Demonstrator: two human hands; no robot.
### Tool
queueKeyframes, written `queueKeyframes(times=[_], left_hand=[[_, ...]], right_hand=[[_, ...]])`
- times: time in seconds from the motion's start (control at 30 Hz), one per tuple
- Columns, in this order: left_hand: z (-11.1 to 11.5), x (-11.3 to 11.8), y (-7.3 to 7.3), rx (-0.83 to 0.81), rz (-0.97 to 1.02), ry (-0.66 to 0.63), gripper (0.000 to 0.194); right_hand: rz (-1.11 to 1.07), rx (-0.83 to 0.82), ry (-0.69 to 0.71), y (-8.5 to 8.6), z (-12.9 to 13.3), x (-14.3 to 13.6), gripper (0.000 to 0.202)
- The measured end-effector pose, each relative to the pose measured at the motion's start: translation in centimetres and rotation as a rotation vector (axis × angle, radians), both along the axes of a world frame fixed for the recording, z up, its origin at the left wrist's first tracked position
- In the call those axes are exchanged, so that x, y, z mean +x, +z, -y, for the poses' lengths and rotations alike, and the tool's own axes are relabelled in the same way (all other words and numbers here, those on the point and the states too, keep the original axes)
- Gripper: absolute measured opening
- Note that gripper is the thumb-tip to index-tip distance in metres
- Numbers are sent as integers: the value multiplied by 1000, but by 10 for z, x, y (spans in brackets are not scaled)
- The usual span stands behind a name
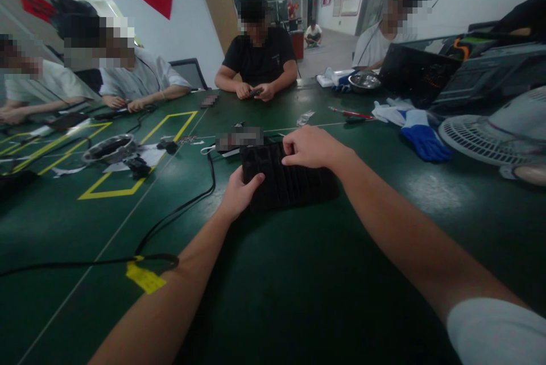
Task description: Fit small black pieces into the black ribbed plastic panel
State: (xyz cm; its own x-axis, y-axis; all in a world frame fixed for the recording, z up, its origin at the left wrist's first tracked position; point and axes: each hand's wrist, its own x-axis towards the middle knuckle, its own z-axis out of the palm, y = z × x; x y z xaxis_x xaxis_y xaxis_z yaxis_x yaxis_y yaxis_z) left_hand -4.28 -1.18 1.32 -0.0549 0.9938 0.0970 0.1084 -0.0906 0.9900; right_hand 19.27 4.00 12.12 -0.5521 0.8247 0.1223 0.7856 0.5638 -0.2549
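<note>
A black, flat plastic piece with ribs or compartments (294, 186) is tilted up above the green table in front of me; its exact kind is hard to make out. My left hand (242, 191) grips its left edge, with the thumb on the near face and the fingers behind. Over its upper middle, my right hand (313, 149) is closed, thumb and forefinger pinched together close to the surface. Whatever lies between those fingertips is too small or hidden to name. Just behind the piece are a partly blurred item (239, 139) and a white cable loop (208, 150).
A black cable (187, 211) with a yellow tag (145, 278) runs along my left forearm. Left stands a metal ring-shaped bowl (108, 149) amid yellow tape outlines. Rightward are a red screwdriver-like tool (352, 113), blue-and-white gloves (424, 135) and a fan (490, 126). Several people sit around the table.
</note>
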Motion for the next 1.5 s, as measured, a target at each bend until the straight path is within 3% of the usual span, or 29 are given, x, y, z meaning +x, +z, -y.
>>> queueKeyframes(times=[0.27, 0.73, 1.17, 1.5], left_hand=[[1, 0, -1, 11, -15, 9, 50], [2, 0, 2, -12, 7, -5, 52], [-2, -2, -4, -7, 5, -4, 55], [-1, -1, -2, -2, -13, -11, 51]], right_hand=[[-9, 9, 3, -1, -3, 2, 19], [-95, -203, 69, 8, -4, 8, 15], [-41, -135, 68, 6, -5, 8, 15], [1, -3, -27, -1, -1, 0, 19]])
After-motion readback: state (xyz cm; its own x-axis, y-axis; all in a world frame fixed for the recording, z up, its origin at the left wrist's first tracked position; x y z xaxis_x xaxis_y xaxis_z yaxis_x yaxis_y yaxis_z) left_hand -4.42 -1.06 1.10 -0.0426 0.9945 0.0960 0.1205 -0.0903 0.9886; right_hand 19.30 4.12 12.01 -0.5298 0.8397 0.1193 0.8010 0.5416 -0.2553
